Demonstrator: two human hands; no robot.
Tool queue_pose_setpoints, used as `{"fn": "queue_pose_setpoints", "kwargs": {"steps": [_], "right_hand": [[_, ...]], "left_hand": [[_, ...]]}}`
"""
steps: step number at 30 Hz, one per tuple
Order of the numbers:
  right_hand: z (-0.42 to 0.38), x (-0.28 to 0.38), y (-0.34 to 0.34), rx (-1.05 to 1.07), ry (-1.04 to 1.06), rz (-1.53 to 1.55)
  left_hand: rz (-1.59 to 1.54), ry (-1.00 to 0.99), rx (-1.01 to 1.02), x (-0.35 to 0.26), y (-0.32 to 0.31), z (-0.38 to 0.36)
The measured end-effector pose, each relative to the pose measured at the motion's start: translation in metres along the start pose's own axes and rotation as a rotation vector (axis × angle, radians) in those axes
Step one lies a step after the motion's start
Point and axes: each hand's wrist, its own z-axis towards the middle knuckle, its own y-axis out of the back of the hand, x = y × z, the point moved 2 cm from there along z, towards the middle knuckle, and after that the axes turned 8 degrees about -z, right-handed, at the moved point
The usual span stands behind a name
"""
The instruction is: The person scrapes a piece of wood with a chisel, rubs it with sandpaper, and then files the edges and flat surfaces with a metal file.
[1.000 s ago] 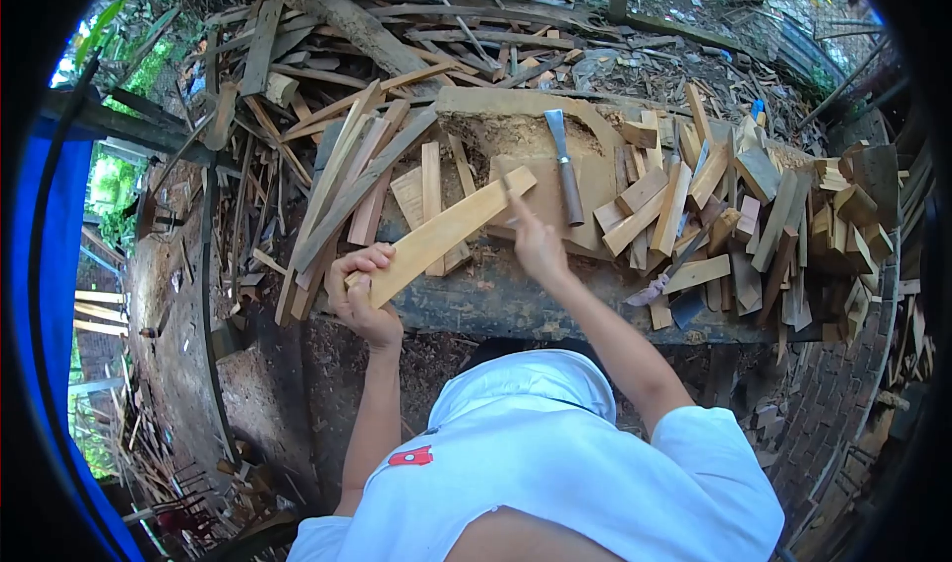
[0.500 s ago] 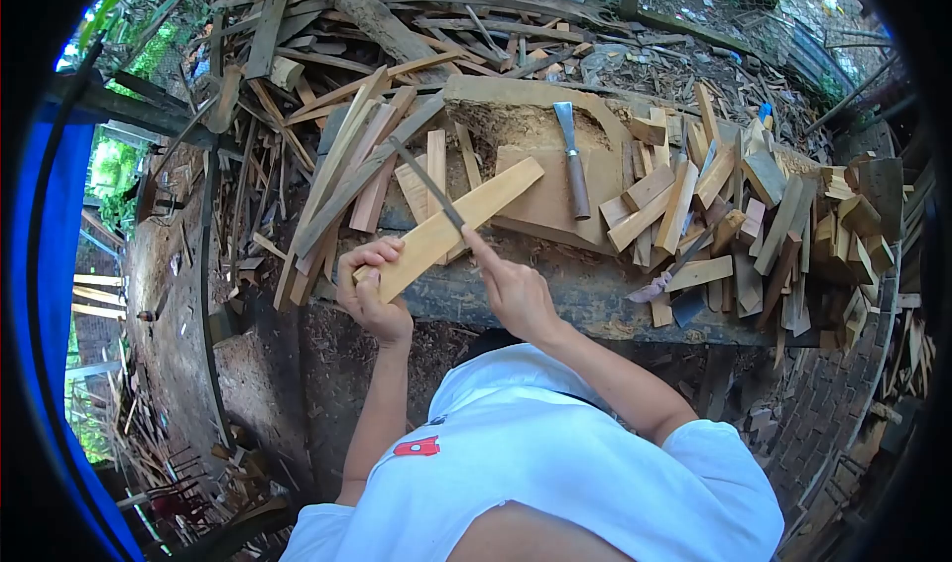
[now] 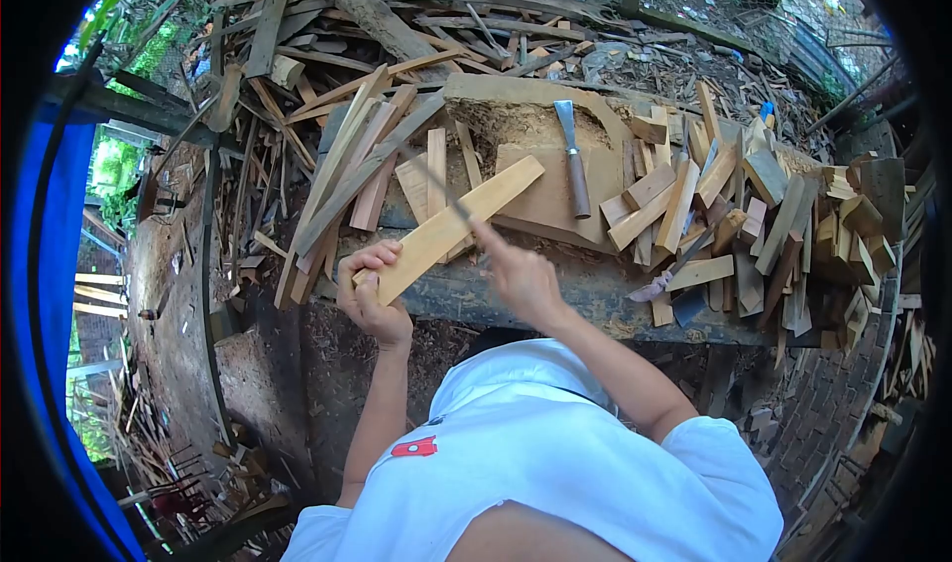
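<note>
Left hand: left hand clamped on the near end of a pale, tapered wooden piece, angled above the worktop.
Right hand: right hand closed around a thin, dark, blurred tool crossing the piece.

A thin dark tool held across a pale wooden piece

The left hand grips the lower end of the wooden piece, which slants up to the right, while the right hand, slightly blurred, holds the dark tool across its middle. A chisel with a wooden handle lies on the thick block just beyond, blade pointing away; cut wood pieces crowd the surface to the right.
</note>
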Motion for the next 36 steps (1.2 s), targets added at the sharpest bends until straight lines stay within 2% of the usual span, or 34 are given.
{"fn": "queue_pose_setpoints", "kwargs": {"steps": [2,3,6,8,11,13,14,16,17,19,20,22,24,26,28,31,32,34,36], "right_hand": [[0.018,-0.024,0.002,0.097,-0.287,-0.093],[0.025,-0.036,-0.004,0.001,-0.254,-0.091],[0.024,-0.033,-0.009,-0.057,-0.244,-0.052],[0.007,-0.002,-0.004,0.079,-0.156,-0.029],[-0.003,0.005,-0.003,0.008,-0.062,0.049],[0.011,-0.014,0.007,0.118,-0.314,-0.060],[0.020,-0.038,-0.002,0.074,-0.366,-0.068],[0.034,-0.080,-0.022,-0.071,-0.356,-0.029],[0.032,-0.075,-0.020,-0.081,-0.357,-0.029],[0.026,-0.049,-0.008,-0.030,-0.363,0.017],[0.018,-0.028,0.001,0.118,-0.377,0.034],[0.005,-0.010,0.002,0.097,-0.316,0.092],[0.014,-0.028,0.000,0.066,-0.369,0.070],[0.032,-0.077,-0.018,-0.051,-0.414,0.016],[0.051,-0.104,-0.018,-0.043,-0.477,-0.017],[0.046,-0.087,-0.011,-0.042,-0.449,0.096],[0.037,-0.072,-0.015,-0.045,-0.370,0.081],[0.021,-0.037,-0.004,0.073,-0.402,0.105],[0.022,-0.043,-0.004,0.066,-0.416,0.082]], "left_hand": [[0.015,0.005,0.013,-0.001,0.003,0.001],[0.010,0.012,0.014,0.000,0.005,0.002],[-0.006,0.005,0.012,0.000,0.003,0.003],[-0.010,-0.003,0.003,0.000,0.001,0.004],[-0.012,-0.005,0.011,0.000,0.000,0.001],[0.009,-0.012,0.013,-0.002,-0.001,0.000],[0.008,-0.013,0.019,-0.002,-0.002,0.000],[0.013,-0.003,0.035,-0.004,-0.004,0.000],[0.008,-0.006,0.042,-0.004,-0.004,0.000],[0.038,0.010,0.064,-0.002,-0.003,0.003],[0.037,0.010,0.063,-0.002,-0.005,0.003],[-0.014,-0.006,0.022,-0.004,-0.007,0.004],[-0.006,-0.008,0.028,-0.003,-0.006,0.004],[-0.002,-0.017,0.042,-0.003,-0.006,0.003],[0.022,-0.018,0.067,-0.004,-0.006,0.003],[0.002,-0.012,0.048,-0.002,-0.007,0.004],[-0.001,-0.015,0.045,-0.001,-0.007,0.005],[0.016,-0.006,0.079,-0.001,-0.002,0.004],[0.013,-0.012,0.061,-0.002,-0.003,0.003]]}}
